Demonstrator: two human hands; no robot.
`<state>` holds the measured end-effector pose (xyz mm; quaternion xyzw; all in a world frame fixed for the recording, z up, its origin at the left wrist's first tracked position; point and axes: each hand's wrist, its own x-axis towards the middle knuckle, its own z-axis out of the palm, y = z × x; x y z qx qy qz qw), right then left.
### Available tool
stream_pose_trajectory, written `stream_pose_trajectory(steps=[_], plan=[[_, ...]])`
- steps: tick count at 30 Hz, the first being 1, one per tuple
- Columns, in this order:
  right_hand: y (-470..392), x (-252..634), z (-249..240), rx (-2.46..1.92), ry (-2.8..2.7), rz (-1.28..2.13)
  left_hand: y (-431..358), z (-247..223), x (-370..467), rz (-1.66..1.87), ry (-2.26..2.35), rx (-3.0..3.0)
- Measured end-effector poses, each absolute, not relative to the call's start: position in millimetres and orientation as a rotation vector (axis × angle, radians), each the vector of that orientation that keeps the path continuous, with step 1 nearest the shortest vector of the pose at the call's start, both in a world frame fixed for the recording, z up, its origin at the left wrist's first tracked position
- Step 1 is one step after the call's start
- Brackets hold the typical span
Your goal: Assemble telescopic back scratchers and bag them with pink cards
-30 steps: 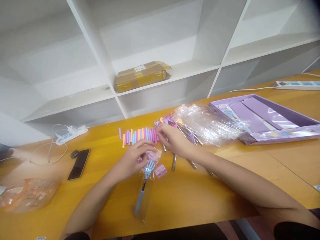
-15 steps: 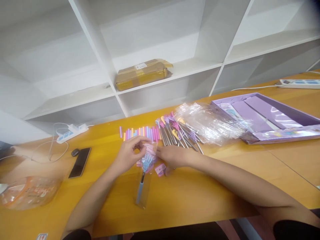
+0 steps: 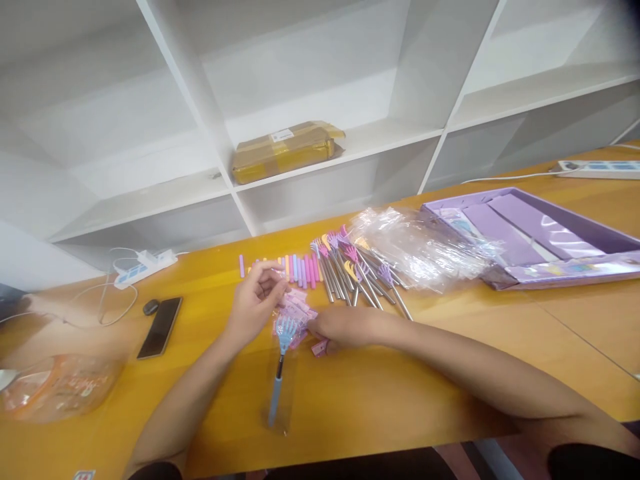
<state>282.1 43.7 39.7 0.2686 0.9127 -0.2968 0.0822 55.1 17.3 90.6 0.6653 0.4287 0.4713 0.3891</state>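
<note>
A light-blue hand-shaped back scratcher [image 3: 286, 333] lies in a clear plastic bag [image 3: 283, 407], its handle pointing toward me. My left hand [image 3: 254, 300] is at the upper end of the bag, thumb and fingers curled together on what looks like its edge. Under and beyond the scratcher head is a small pile of pink printed cards [image 3: 296, 305]. My right hand [image 3: 345, 327] reaches over the pile's right side, palm down with fingers bent. A pink card [image 3: 319, 348] shows at its thumb; the fingertips are partly hidden.
Beyond my hands lie a row of coloured tubes [image 3: 300, 269] and several unbagged scratchers [image 3: 355, 270]. Clear bags [image 3: 420, 250] are heaped beside a purple box [image 3: 565, 270]. To the left are a phone [image 3: 160, 327], a power strip [image 3: 145, 268] and an orange-clear plastic package [image 3: 60, 387].
The bagged scratcher has slid toward me and slightly left. My left hand has shifted a little left, and my right hand has moved slightly nearer, over the cards.
</note>
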Motion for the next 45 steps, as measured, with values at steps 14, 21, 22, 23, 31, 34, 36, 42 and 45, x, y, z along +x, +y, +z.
stream_pose_trajectory(steps=[14,21,22,23,31,34,36,42,45], plan=[[38.1,329.5,117.5,0.852,3.704,-1.334,19.0,91.3,47.8,1.12,0.917,1.594],[46.0,316.8,99.1,0.589,4.057,-0.204,14.9,101.1,50.0,1.067,0.724,1.21],[46.6,315.2,96.8,0.604,4.075,-0.155,14.1,102.5,50.1,1.07,0.714,1.191],[47.1,313.5,94.8,0.62,4.088,-0.125,13.4,103.2,50.1,1.073,0.703,1.178],[47.5,302.7,79.5,0.807,4.036,-0.238,11.5,101.4,47.8,1.043,0.648,1.149],[45.6,301.9,76.0,1.014,3.926,-0.385,10.0,102.7,47.5,1.002,0.643,1.148],[44.0,302.0,76.7,1.066,3.886,-0.419,8.8,103.7,47.9,0.985,0.64,1.149],[40.7,303.3,85.3,1.03,3.888,-0.24,7.6,104.6,49.9,0.98,0.633,1.15],[41.4,303.3,84.9,1.095,3.849,-0.219,8.1,104.6,50.8,0.977,0.632,1.153]])
